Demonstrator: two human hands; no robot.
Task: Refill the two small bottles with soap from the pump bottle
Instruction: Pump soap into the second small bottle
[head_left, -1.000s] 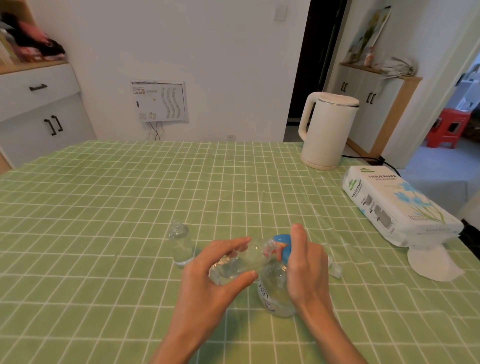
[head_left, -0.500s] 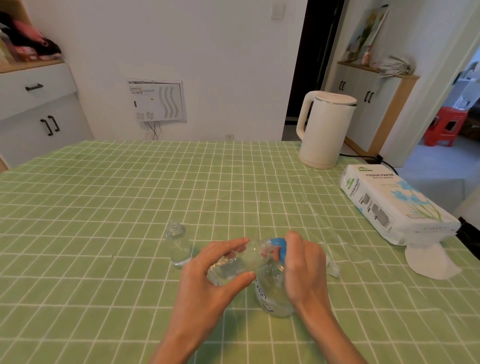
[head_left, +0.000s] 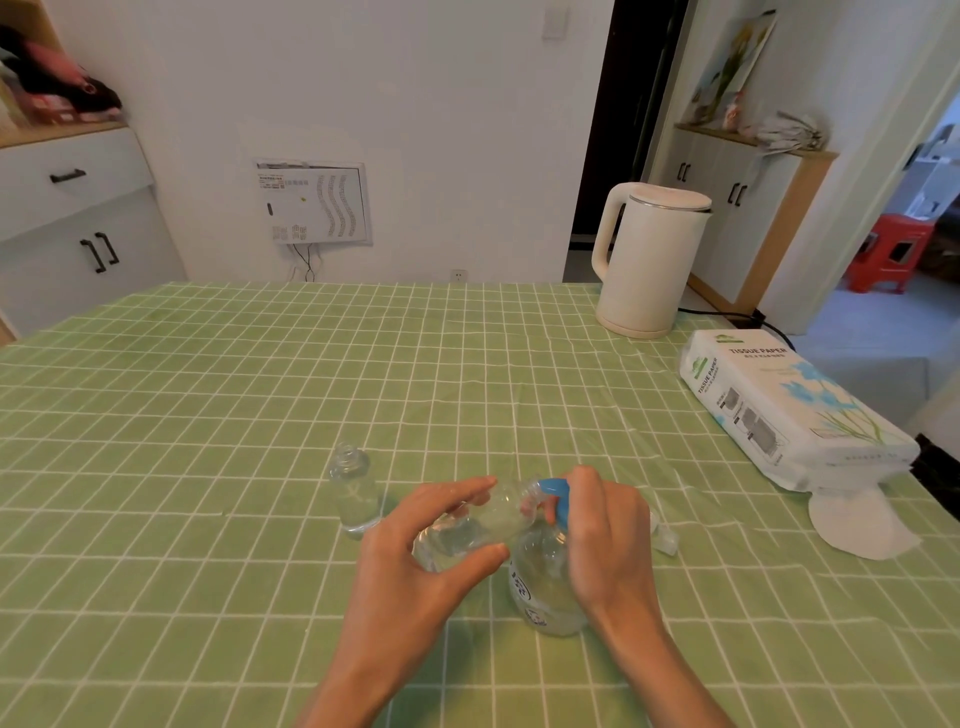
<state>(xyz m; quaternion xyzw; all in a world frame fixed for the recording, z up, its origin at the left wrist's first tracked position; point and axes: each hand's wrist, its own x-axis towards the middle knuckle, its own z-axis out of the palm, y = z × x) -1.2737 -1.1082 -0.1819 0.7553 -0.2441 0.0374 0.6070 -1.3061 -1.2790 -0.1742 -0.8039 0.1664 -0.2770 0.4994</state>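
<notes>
A clear pump bottle with a blue pump head stands on the green checked tablecloth near the front. My right hand lies over the pump head, fingers curled around it. My left hand holds a small clear bottle tilted on its side, its open mouth up against the pump spout. A second small clear bottle stands upright and uncapped to the left, apart from both hands. A small clear cap lies just right of my right hand.
A white electric kettle stands at the far right of the table, its cord running off behind. A tissue paper pack lies along the right edge with a loose tissue in front of it. Cabinets line the walls.
My right hand has sunk slightly on the blue pump head. The left hand keeps the small bottle at the spout. The view shifted a little.
</notes>
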